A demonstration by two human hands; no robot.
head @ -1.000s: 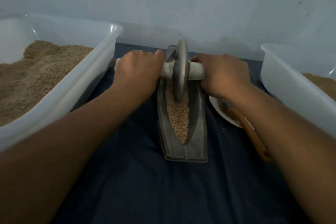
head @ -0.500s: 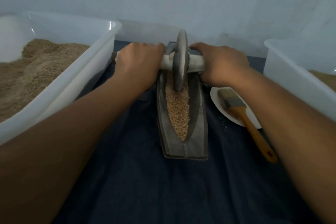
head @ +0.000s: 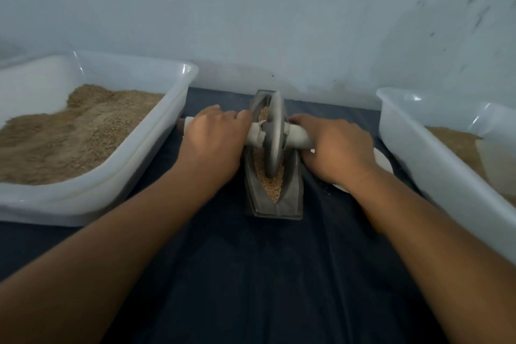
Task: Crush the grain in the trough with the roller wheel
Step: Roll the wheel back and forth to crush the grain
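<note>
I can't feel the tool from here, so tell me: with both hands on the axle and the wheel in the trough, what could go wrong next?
1. Grain lies heaped near the trough's low near end; a hard pull may push some onto the dark cloth.
2. The left hand and right hand grip close beside the wheel, so fingers could get pinched against the trough walls.
3. The axle wrap looks torn, so grip may slip.

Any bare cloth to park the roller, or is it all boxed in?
Free: dark blue cloth on the near side of the grey metal trough, between the forearms. Narrower strip between the trough and the left white plastic tub of grain. Crowded: to the trough's right, a white plate sits against the right white tub.
</note>
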